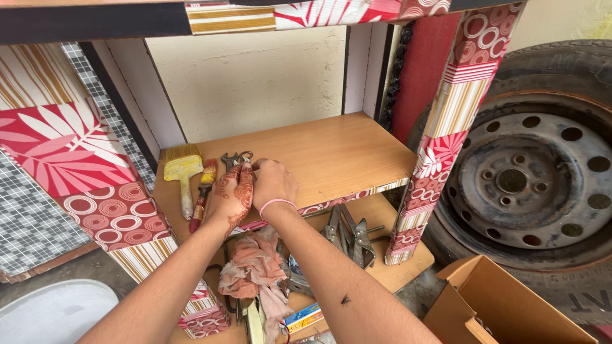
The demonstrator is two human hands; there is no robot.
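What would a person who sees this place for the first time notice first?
Probably the two hands at the middle: the left hand, covered in reddish-brown patterns, and the right hand, with a pink band at the wrist, meet at a set of grey metal pliers on the light wooden shelf. Beside them lies a wide yellow-handled paintbrush, and a big rusty steel wheel with its black tyre stands at the right.

both hands [252, 188] on metal wrenches [234, 158], wooden shelf [344, 153], beside paintbrush [183, 171].
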